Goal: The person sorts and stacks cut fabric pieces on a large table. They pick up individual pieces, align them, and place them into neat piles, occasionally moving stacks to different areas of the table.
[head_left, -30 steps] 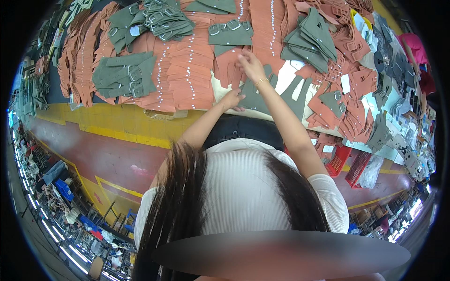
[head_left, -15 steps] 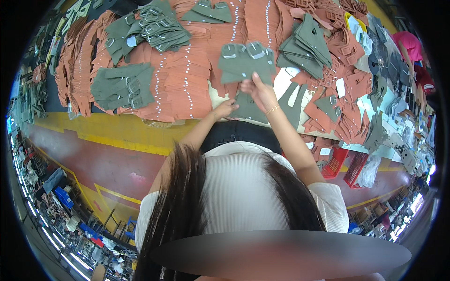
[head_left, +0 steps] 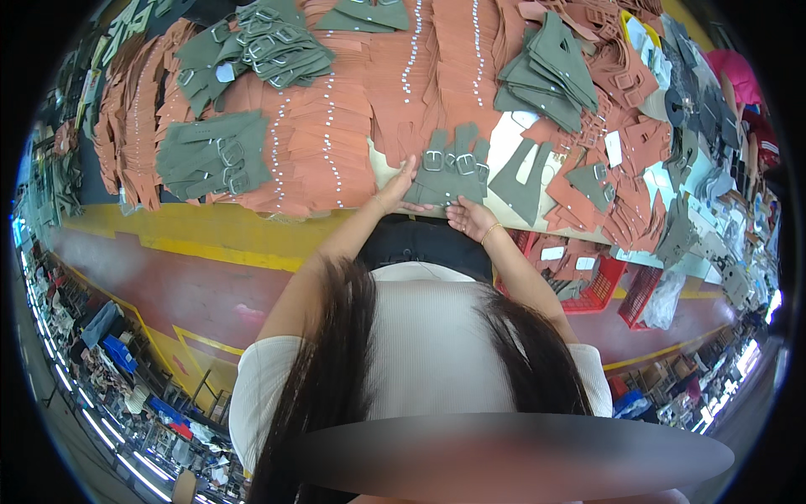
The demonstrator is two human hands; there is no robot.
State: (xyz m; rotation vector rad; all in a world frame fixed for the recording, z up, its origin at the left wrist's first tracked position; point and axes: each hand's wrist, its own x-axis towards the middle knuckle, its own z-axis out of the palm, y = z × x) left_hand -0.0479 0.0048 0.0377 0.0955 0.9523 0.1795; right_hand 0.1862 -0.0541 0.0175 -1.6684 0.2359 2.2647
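In front of me, at the table's near edge, lies a small stack of dark green strap pieces with metal buckles [head_left: 453, 172]. My left hand [head_left: 403, 186] is at the stack's left side, thumb and fingers spread apart around its near left corner. At the near right edge, my right hand [head_left: 473, 220] touches the pieces with its fingertips, fingers loosely extended. A bracelet circles the right wrist. Just right of the stack is a green forked piece [head_left: 522, 181] on a pale surface.
Rows of overlapping orange pieces [head_left: 323, 151] cover the table's middle and left. Green buckled piles [head_left: 214, 155] lie on them at left, with a larger buckled heap [head_left: 281, 46] behind. Green pieces [head_left: 550, 71] are stacked at right. Red baskets [head_left: 598, 286] stand below the table's right edge.
The green buckled stack has come nearer to me, down to the table's near edge. My right hand has moved back with it; my left hand has spread open along its left side.
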